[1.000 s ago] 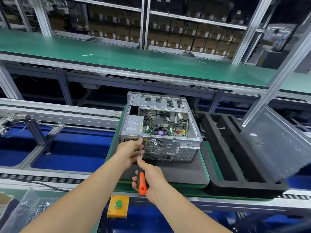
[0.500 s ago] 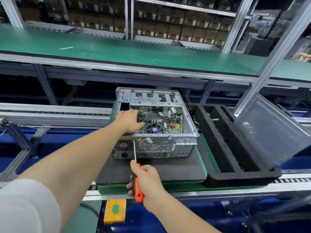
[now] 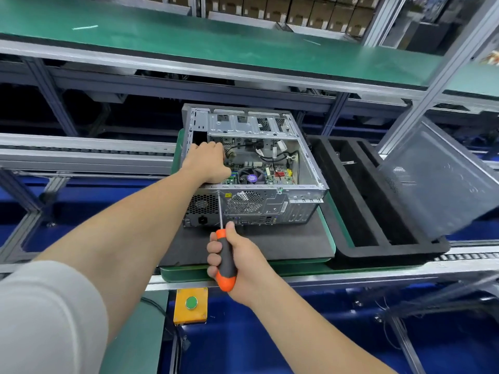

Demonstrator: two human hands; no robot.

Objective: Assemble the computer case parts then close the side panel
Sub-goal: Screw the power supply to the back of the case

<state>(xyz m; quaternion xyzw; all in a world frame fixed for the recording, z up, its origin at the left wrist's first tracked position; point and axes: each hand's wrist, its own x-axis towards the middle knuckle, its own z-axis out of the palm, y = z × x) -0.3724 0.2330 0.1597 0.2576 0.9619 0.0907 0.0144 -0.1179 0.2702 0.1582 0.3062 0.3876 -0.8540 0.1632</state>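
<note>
The open computer case [image 3: 270,207] lay on a dark mat [image 3: 283,245], its rear toward us. Our left hand [image 3: 206,163] rested inside its near left corner, fingers bent from view; we could not tell their grip. Our right hand [image 3: 244,261] clasped the orange screwdriver [image 3: 226,261], tip at the rear's upper edge. To the right, the side panel [image 3: 437,184] leaned over a black foam tray [image 3: 348,201].

Bare galvanised-metal computer case [image 3: 253,125] on a matt black foam mat [image 3: 270,244].

No legible text anywhere
</note>
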